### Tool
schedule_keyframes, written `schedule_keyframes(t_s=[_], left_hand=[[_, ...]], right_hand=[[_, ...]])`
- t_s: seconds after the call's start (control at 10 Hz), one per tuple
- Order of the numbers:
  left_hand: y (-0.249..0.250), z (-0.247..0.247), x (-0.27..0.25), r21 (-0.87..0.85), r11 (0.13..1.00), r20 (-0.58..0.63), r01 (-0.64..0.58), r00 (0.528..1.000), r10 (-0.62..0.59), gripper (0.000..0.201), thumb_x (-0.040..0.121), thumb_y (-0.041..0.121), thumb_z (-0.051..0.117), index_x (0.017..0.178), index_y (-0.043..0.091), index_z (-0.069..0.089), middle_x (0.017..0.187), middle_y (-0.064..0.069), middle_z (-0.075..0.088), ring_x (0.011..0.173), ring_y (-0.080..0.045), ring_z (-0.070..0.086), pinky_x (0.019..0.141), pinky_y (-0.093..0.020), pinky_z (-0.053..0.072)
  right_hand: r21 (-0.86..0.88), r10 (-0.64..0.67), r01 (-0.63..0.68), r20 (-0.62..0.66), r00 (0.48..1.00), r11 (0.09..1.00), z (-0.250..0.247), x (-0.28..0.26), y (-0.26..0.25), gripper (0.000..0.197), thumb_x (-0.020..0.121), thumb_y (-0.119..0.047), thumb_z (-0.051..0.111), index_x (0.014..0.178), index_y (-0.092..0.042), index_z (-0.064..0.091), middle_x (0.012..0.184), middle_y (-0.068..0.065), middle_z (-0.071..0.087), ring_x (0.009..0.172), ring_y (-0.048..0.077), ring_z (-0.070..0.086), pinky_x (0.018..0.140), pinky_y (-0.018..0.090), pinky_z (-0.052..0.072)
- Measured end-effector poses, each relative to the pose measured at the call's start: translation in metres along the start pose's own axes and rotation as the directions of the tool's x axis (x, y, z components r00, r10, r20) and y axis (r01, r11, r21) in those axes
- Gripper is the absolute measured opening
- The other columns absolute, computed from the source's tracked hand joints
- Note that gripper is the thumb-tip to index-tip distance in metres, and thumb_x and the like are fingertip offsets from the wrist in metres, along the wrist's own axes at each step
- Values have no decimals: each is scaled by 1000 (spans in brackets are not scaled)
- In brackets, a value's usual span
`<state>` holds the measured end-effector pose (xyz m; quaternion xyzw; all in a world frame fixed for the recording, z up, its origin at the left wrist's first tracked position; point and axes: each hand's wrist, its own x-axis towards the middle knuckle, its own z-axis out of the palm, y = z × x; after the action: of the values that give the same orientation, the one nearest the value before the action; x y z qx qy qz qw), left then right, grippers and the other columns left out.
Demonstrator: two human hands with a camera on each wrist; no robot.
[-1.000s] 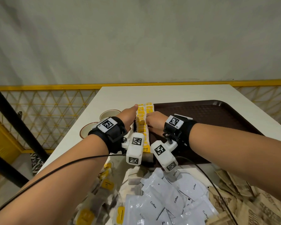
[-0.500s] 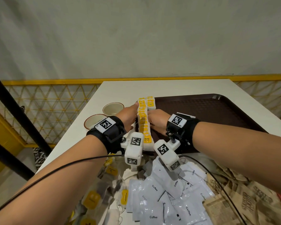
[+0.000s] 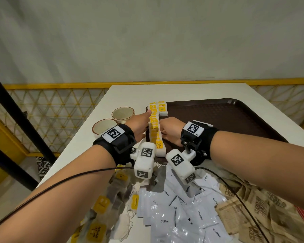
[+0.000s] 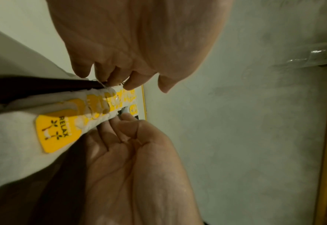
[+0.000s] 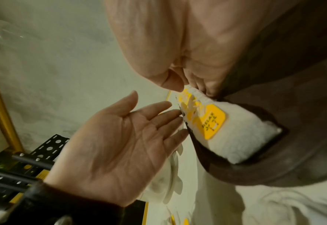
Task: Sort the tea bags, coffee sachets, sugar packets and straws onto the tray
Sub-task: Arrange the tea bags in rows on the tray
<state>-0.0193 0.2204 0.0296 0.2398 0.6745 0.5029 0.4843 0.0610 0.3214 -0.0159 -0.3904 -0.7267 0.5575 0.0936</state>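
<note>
— Where do the tea bags sit?
— A row of tea bags (image 3: 154, 130), white with yellow RELAX tags, overlaps along the left edge of the brown tray (image 3: 226, 116), running near to far; one more lies just right of its far end.
— And the rest?
— Loose tea bags (image 3: 102, 206) lie heaped at the near left, white coffee sachets (image 3: 179, 213) in the near middle, brown sugar packets (image 3: 263, 207) at the near right, all off the tray.
</note>
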Motion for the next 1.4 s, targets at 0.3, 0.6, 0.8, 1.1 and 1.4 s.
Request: schedule_keyframes(t_s=[0.3, 0.6, 0.8, 1.1, 1.4], left_hand=[[-16, -2, -19, 7, 1000, 56, -2, 998, 2, 64, 101, 47, 32, 151, 10, 19, 157, -3, 21, 146, -16, 15, 119, -37, 12], [-17, 9, -35, -34, 999, 42, -18, 999, 20, 52, 103, 38, 31, 147, 9, 29, 150, -4, 37, 136, -13, 35, 101, -26, 30], [-10, -20, -45, 121, 985, 109, -126, 988, 113, 49, 99, 41, 41, 143, 19, 37, 148, 1, 38, 139, -11, 29, 115, -33, 18], [-30, -105, -110, 959, 232, 171, -162, 985, -20, 58, 84, 44, 66, 138, 33, 46, 141, 17, 43, 128, -5, 41, 109, -24, 29], [-43, -111, -97, 997, 47, 70, -69, 997, -22, 42, 78, 27, 71, 116, 34, 54, 107, 6, 57, 84, -12, 53, 70, -22, 41]], right_hand=[[278, 46, -54, 36, 998, 959, -2, -33, 16, 22, 90, 3, 41, 80, -14, 49, 84, 5, 50, 73, 16, 51, 73, 29, 47], [213, 24, -39, 73, 997, 976, 1, -47, 8, 17, 87, 2, 42, 87, -12, 51, 84, 8, 50, 74, 17, 50, 78, 34, 46], [-38, -39, 38, -13, 999, 999, 4, -54, -2, 52, 76, -10, 51, 127, 2, 54, 129, 21, 55, 108, 28, 53, 101, 48, 44], [-408, -137, 270, 327, 935, 872, 36, -125, -37, 43, 88, -16, 64, 130, -19, 57, 131, -2, 58, 119, 11, 53, 97, 20, 40], [-614, -92, 453, 526, 845, 647, 100, -119, -40, 81, 69, -30, 84, 138, -17, 44, 133, 2, 51, 106, 18, 55, 90, 31, 49]])
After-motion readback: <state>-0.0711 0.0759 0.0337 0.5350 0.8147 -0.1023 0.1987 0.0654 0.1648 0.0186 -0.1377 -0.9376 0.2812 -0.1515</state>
